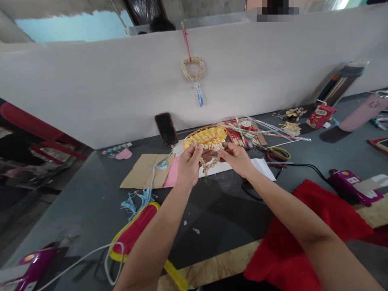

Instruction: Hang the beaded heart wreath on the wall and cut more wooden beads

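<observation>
Well inside table edge — left hand, right hand, pale loop between

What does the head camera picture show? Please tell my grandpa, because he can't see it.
A person's left hand and right hand hold a knobbly beige string above a dark table. Beyond them are a yellow basket and a phone. A beige ring hangs against the pale wall behind.

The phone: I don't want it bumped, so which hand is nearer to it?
Left. The left hand is in front of the phone, slightly to its right; the right hand is farther right, past the left hand.
</observation>
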The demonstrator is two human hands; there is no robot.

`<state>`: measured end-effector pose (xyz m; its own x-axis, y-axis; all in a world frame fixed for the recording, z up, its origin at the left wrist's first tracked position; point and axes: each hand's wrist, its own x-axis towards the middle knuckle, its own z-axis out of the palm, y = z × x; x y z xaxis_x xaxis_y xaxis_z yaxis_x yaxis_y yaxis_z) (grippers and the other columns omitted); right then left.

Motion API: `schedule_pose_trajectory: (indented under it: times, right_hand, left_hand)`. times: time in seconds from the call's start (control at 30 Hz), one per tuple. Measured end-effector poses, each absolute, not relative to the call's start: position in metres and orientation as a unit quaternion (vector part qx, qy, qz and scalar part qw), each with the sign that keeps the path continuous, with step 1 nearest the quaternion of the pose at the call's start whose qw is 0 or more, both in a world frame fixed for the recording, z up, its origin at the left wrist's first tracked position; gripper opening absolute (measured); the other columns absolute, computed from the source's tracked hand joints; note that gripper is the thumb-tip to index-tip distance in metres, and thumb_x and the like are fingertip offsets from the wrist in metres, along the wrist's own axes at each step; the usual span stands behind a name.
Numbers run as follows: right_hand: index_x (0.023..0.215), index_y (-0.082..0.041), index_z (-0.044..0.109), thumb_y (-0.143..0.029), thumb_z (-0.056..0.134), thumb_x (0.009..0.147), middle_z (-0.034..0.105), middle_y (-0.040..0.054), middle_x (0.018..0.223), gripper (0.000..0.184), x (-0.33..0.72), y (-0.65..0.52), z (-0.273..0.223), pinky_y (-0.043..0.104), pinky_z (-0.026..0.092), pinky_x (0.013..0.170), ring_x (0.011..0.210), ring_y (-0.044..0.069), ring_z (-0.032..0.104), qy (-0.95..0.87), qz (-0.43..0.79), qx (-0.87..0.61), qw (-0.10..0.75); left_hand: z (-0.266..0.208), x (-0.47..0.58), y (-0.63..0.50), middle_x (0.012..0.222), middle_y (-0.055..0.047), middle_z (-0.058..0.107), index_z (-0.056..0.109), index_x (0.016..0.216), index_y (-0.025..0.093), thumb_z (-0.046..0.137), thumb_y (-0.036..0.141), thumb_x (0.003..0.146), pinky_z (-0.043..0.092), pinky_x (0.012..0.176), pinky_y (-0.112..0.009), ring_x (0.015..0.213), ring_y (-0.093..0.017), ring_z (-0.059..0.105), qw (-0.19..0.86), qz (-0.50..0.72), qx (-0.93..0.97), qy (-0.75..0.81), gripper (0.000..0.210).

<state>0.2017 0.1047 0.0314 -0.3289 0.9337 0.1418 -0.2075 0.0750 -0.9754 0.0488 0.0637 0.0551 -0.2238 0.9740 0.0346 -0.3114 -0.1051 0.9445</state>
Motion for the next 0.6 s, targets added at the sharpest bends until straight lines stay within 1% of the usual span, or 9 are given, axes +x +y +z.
schedule_pose_trajectory:
  times: [0.17,0.3,0.37,0.5,0.6]
  right_hand:
    - [0.09,-0.019,0.061,-0.046,0.074,0.07,0.065,0.0007,0.081,0.036,0.2,0.104,0.031,0.03,0.058,0.07,0.074,0.014,0.062,-0.564,0.588,-0.328,0.477]
    - [0.091,-0.019,0.062,-0.048,0.076,0.067,0.064,0.0005,0.081,0.04,0.201,0.104,0.031,0.031,0.057,0.07,0.074,0.014,0.061,-0.547,0.606,-0.324,0.479]
    - [0.093,-0.019,0.062,-0.049,0.078,0.066,0.064,0.0002,0.081,0.043,0.202,0.106,0.032,0.031,0.057,0.07,0.073,0.014,0.062,-0.524,0.622,-0.323,0.485]
    - [0.095,-0.021,0.059,-0.052,0.081,0.062,0.066,-0.0006,0.082,0.05,0.207,0.112,0.035,0.03,0.057,0.071,0.075,0.014,0.063,-0.459,0.646,-0.323,0.517]
    - [0.093,-0.021,0.057,-0.051,0.083,0.059,0.066,-0.0015,0.079,0.052,0.211,0.116,0.037,0.028,0.057,0.069,0.072,0.013,0.063,-0.43,0.649,-0.33,0.534]
  left_hand:
    - [0.054,0.049,0.063,0.08,-0.002,0.071,0.062,0.088,0.018,0.076,0.041,0.072,0.058,0.071,-0.031,0.081,-0.02,0.072,0.503,0.642,0.357,0.455,0.032]
    - [0.056,0.047,0.063,0.083,-0.003,0.073,0.062,0.091,0.018,0.077,0.042,0.071,0.058,0.075,-0.034,0.084,-0.021,0.072,0.519,0.634,0.358,0.448,0.034]
    - [0.058,0.044,0.064,0.087,-0.005,0.074,0.063,0.096,0.018,0.078,0.043,0.071,0.057,0.077,-0.035,0.085,-0.022,0.072,0.534,0.625,0.367,0.435,0.039]
    - [0.06,0.039,0.063,0.095,-0.007,0.074,0.061,0.107,0.019,0.074,0.05,0.074,0.056,0.081,-0.034,0.086,-0.02,0.072,0.566,0.606,0.36,0.427,0.047]
    - [0.057,0.04,0.06,0.094,-0.008,0.073,0.063,0.1,0.016,0.074,0.05,0.074,0.055,0.082,-0.034,0.087,-0.02,0.071,0.601,0.557,0.373,0.435,0.044]
